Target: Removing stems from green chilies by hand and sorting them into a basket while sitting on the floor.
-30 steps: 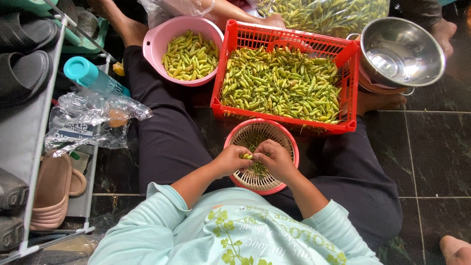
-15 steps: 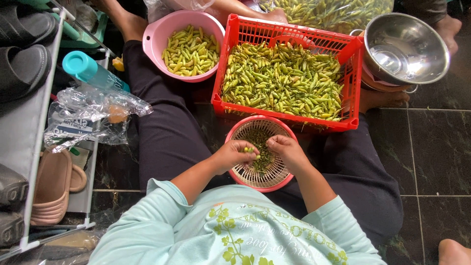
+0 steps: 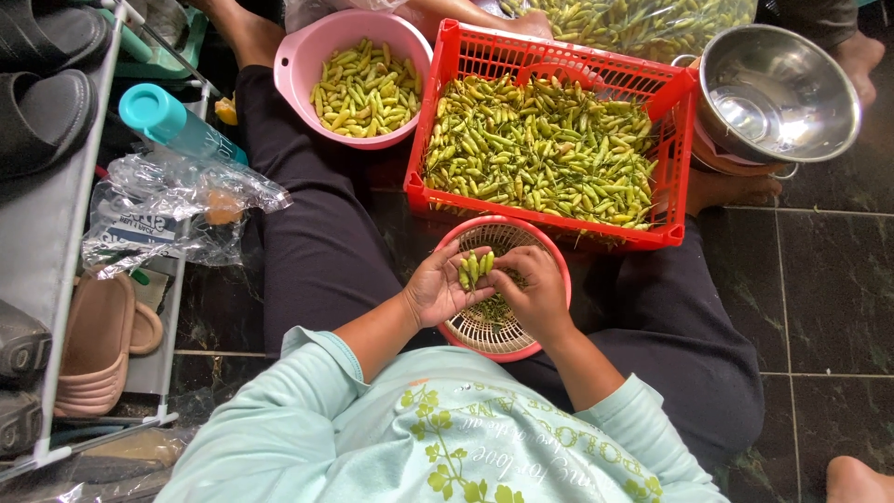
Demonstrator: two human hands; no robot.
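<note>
My left hand point(image 3: 438, 291) is cupped palm-up over the small red sieve point(image 3: 470, 328), and a little bunch of green chillies point(image 3: 475, 267) lies across its fingers. It's loosely curled round them, not clamped. My right hand point(image 3: 531, 293) is right beside it, fingertips pinched in at the bunch, touching the chillies at their lower ends. What exactly the thumb and forefinger have nipped I can't tell; the knuckles hide it.

The sieve sits in my lap between my dark-trousered legs, with a small heap of green stems in its middle, partly under my right hand. Just ahead, touching the sieve's far rim, is the red crate point(image 3: 670, 158), filled wall to wall with green and yellowish chillies. To its left stands the pink bowl point(image 3: 298, 65), holding a mound of paler, stemless-looking chillies. To the crate's right sits a steel bowl point(image 3: 778, 93), shiny inside, tilted a bit against a foot. Beyond the crate, at the top edge, a clear bag point(image 3: 643, 23) is packed with more chillies.

Off to my left there's a teal bottle point(image 3: 172, 121) lying on crumpled plastic wrap point(image 3: 168, 214), and sandals point(image 3: 93, 345) on a low rack.
</note>
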